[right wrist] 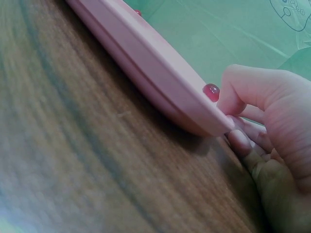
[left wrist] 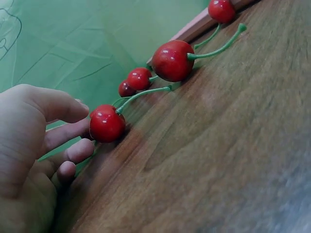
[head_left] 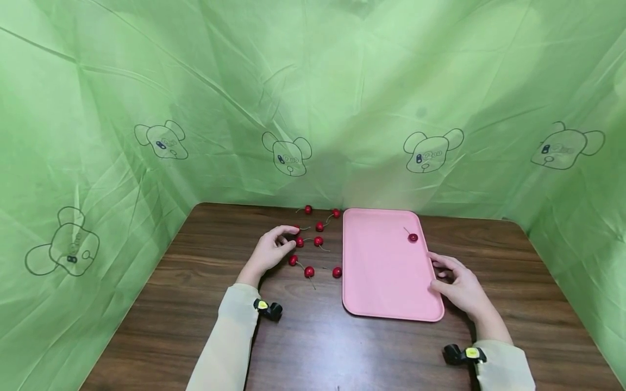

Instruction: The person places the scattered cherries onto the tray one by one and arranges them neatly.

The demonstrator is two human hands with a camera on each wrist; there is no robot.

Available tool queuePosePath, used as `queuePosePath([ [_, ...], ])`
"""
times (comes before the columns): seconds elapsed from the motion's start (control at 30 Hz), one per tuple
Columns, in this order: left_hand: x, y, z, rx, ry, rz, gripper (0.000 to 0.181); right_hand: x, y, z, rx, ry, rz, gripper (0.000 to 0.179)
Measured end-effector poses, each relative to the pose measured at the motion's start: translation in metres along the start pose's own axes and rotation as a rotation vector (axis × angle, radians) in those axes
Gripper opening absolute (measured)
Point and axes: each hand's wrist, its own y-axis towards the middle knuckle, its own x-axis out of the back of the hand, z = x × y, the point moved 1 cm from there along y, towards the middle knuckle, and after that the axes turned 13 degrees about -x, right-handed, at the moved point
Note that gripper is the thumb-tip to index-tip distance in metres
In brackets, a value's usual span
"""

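My left hand [head_left: 270, 250] is beside a loose group of red cherries on the table, its fingers spread and loosely bent. In the left wrist view, the thumb and fingers lie close to a cherry [left wrist: 107, 124] with a green stem; whether they touch it I cannot tell. At the right, my right hand [head_left: 458, 282] holds the edge of a pink tray [head_left: 386, 282], the thumb bent over its rim in the right wrist view. One dark red cherry [head_left: 413, 238] lies on the tray near that hand.
More cherries lie left of the tray, including one cherry [head_left: 337, 272] close to its rim and another cherry [head_left: 308, 209] towards the back. The brown wooden table [head_left: 313, 347] is bounded by green cloth walls [head_left: 342, 108] at the back and sides.
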Motion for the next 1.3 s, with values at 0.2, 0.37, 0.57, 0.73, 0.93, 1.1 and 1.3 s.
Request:
queuePosePath([
  [0.2, -0.0014, -0.0005, 0.0011, -0.009, 0.043, 0.041, 0.036, -0.0011, 0.0001, 0.0012, 0.018, 0.006, -0.003, 0.067],
  [0.37, -0.0022, -0.0011, 0.0010, -0.010, 0.081, 0.073, 0.038, -0.0007, 0.0009, 0.0003, 0.010, -0.005, 0.001, 0.068],
  [0.57, -0.0025, -0.0008, -0.0026, -0.008, 0.086, 0.088, 0.040, 0.0008, 0.0016, 0.0011, -0.016, -0.017, 0.003, 0.068],
  [0.73, -0.0024, -0.0014, -0.0042, 0.011, 0.085, 0.100, 0.040, 0.0009, 0.0001, 0.0018, -0.030, -0.023, 0.008, 0.067],
  [0.93, -0.0025, -0.0012, -0.0049, 0.018, 0.086, 0.100, 0.040, 0.0008, -0.0005, 0.0028, -0.029, -0.005, 0.008, 0.068],
  [1.1, -0.0028, -0.0012, -0.0048, 0.020, 0.099, 0.101, 0.039, 0.0005, 0.0001, 0.0029, -0.015, 0.003, 0.005, 0.068],
  [1.3, -0.0031, -0.0020, -0.0058, 0.020, 0.112, 0.103, 0.037, 0.0006, 0.0006, 0.0011, -0.021, -0.016, 0.002, 0.068],
])
